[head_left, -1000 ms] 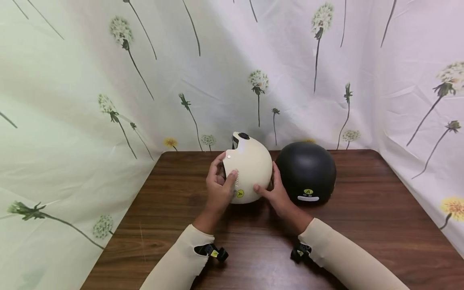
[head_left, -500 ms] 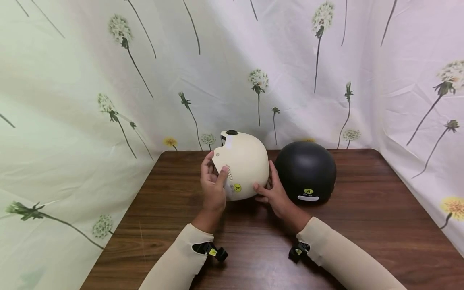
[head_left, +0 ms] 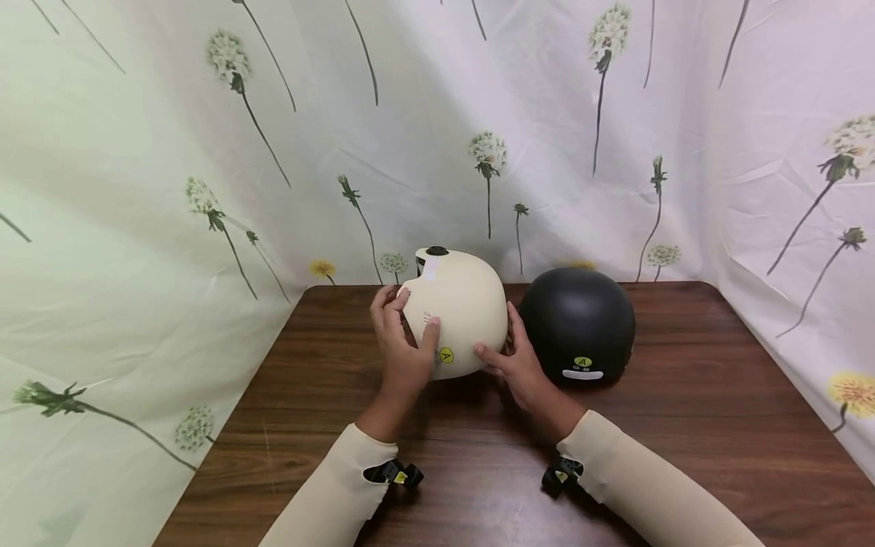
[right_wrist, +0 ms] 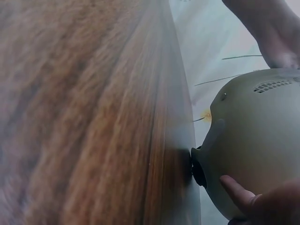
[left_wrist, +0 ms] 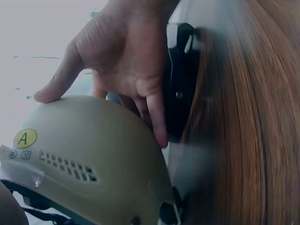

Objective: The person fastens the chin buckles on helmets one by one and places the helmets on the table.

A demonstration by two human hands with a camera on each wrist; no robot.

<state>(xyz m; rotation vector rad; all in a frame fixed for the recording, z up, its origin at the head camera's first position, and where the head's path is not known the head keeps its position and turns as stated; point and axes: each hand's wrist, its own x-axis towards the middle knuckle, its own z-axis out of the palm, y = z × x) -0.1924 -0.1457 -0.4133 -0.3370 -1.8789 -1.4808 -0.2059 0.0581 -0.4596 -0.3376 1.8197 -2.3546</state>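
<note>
A cream helmet (head_left: 461, 311) with a round yellow "A" sticker, small vents and a black round cap is held between both hands. My left hand (head_left: 408, 353) grips its left edge, thumb on the shell near the vents. From the right, my right hand (head_left: 522, 368) holds the shell's lower side with the thumb in front and the fingers behind. The left wrist view shows the right hand spread over the cream shell. In the right wrist view, the right thumb (right_wrist: 236, 190) presses the shell. Whether the helmet touches the table is unclear.
A matte black helmet (head_left: 577, 323), also with a yellow "A" sticker, sits just right of the right hand. Both helmets are over a dark wood table (head_left: 301, 425). A flower-printed cloth (head_left: 437, 152) hangs behind the table and along its sides.
The cream helmet has shifted slightly left and turned a little, bringing its black cap leftward. My left hand moved left with it, its fingers now higher on the edge. The black helmet stayed put.
</note>
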